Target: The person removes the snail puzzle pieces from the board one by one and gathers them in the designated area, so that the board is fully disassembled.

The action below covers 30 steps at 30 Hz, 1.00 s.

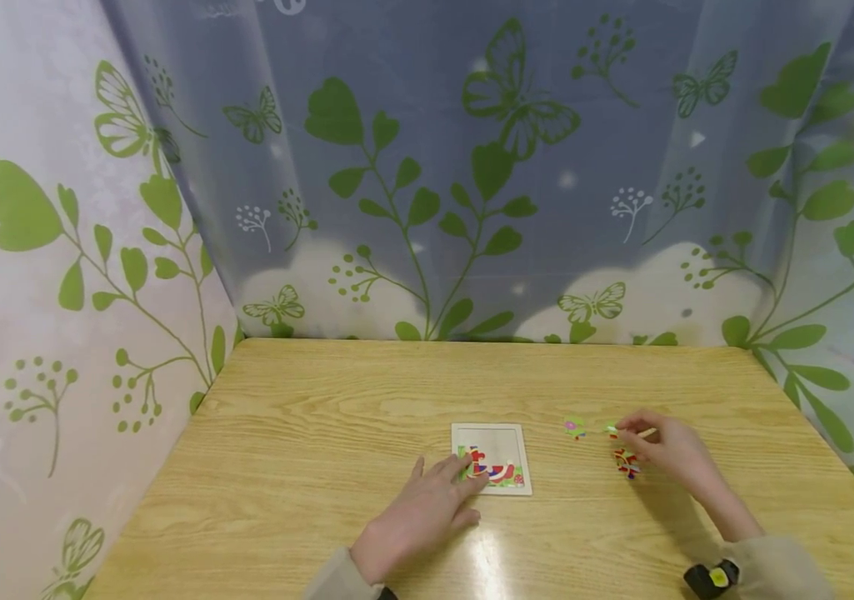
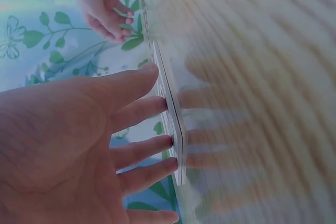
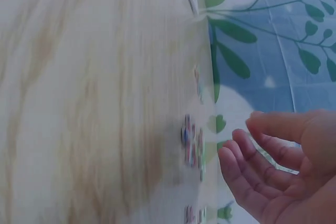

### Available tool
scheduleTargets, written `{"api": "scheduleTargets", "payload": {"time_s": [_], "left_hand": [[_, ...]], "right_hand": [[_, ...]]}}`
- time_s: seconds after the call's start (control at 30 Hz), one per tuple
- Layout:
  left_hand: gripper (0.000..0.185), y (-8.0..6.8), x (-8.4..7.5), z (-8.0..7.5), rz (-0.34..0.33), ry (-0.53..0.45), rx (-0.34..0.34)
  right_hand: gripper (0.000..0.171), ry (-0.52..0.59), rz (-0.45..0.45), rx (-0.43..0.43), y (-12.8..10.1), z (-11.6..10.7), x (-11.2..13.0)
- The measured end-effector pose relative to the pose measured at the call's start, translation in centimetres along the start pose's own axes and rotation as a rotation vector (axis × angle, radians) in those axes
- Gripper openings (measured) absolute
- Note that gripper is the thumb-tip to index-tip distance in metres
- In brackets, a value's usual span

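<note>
My left hand (image 1: 427, 504) lies with straight fingers over the lower left of a small white-rimmed puzzle board (image 1: 526, 458). Part of a red, white and blue picture (image 1: 501, 473) fills the board's lower half; its upper half is bare. In the left wrist view, fingertips touch the edge of the board (image 2: 170, 116). My right hand (image 1: 670, 450) hovers over loose puzzle pieces to the right, its fingers loosely bent. Nothing shows between thumb and fingers of the right hand (image 3: 278, 161). A green piece (image 1: 611, 430) appears right at its fingertips in the head view.
Several red and multicoloured pieces (image 1: 626, 462) lie heaped below the right hand. A green and pink piece (image 1: 573, 427) lies between board and heap. The wooden table (image 1: 322, 408) meets a leaf-patterned curtain (image 1: 412, 250) at its back and sides.
</note>
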<state>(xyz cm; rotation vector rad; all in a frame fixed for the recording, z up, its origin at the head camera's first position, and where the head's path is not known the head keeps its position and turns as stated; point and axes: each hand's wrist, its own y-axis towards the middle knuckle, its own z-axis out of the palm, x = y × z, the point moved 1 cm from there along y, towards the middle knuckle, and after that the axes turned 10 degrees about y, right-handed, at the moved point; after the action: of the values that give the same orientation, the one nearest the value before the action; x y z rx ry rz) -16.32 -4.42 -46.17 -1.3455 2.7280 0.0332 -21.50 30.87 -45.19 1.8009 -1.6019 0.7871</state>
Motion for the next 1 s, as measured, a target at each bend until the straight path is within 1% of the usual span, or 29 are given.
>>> {"api": "scheduleTargets", "payload": {"time_s": [0.2,0.3,0.4,0.5,0.6,0.77,0.87,1.0], "left_hand": [[0.048,0.0,0.2,0.0,0.011,0.005,-0.031],[0.048,0.0,0.2,0.0,0.019,0.012,-0.042],[0.047,0.1,0.2,-0.1,0.025,0.013,-0.040],[0.047,0.1,0.2,-0.3,0.027,0.013,-0.032],[0.048,0.0,0.2,-0.6,0.029,0.021,-0.026],[0.052,-0.3,0.2,-0.7,0.037,0.045,-0.019],[0.054,-0.6,0.2,-0.6,0.041,0.060,-0.012],[0.055,-0.9,0.1,-0.3,0.047,0.083,-0.008]], "right_hand": [[0.027,0.025,-0.067,-0.060,0.0,0.8,1.1],[0.026,0.048,-0.110,-0.067,0.1,1.4,1.6],[0.024,0.093,-0.136,-0.054,0.4,1.9,2.2],[0.022,0.142,-0.146,-0.023,0.7,2.5,3.0],[0.022,0.169,-0.153,-0.003,1.1,3.3,3.7],[0.027,0.223,-0.171,0.036,1.9,4.8,4.5],[0.028,0.267,-0.170,0.070,2.3,5.8,5.0],[0.028,0.292,-0.155,0.101,2.8,7.0,5.6]]}}
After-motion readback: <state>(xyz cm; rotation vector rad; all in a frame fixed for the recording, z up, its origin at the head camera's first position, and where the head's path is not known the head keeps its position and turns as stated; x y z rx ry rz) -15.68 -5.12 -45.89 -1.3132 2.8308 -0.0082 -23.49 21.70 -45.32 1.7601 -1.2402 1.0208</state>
